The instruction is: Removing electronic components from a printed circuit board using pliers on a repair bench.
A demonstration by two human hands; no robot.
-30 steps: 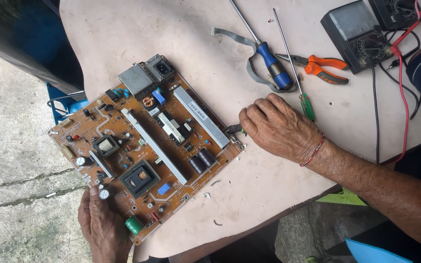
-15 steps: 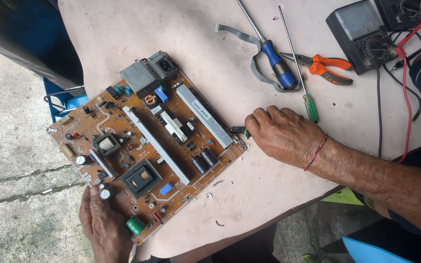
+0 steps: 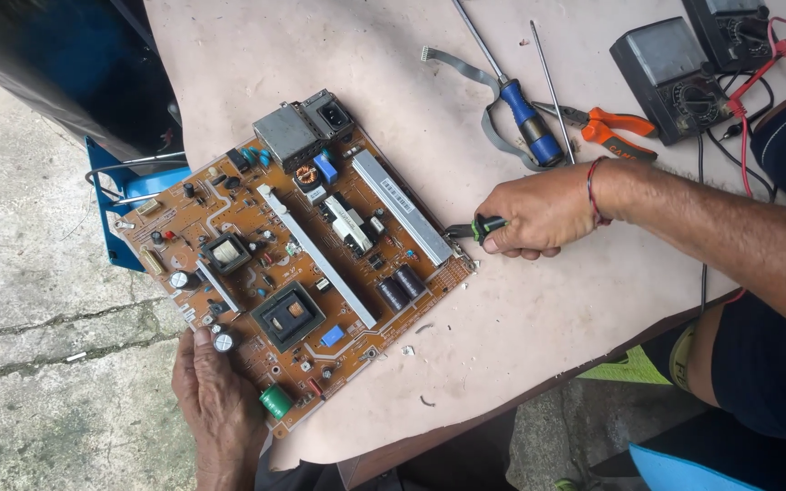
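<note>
A brown circuit board [image 3: 293, 264] with capacitors, coils and long metal heat sinks lies tilted across the left part of the pale table [image 3: 338, 55], partly overhanging its edge. My left hand [image 3: 220, 405] holds the board's near corner, thumb beside a green capacitor. My right hand [image 3: 534, 216] is closed around a small tool with a green and black handle [image 3: 477, 227], its dark tip pointing at the board's right edge.
Behind my right hand lie a blue-handled screwdriver [image 3: 525, 114], a thin screwdriver shaft [image 3: 552, 91], orange-handled pliers [image 3: 611, 127] and a grey ribbon cable [image 3: 466, 68]. Two black meters [image 3: 670, 77] with red and black leads sit at the back right. A blue stand [image 3: 129, 195] is left of the table.
My right hand has turned from resting flat on the table to gripping the small green and black tool, lifted slightly at the board's right edge. The left hand stays on the corner.
</note>
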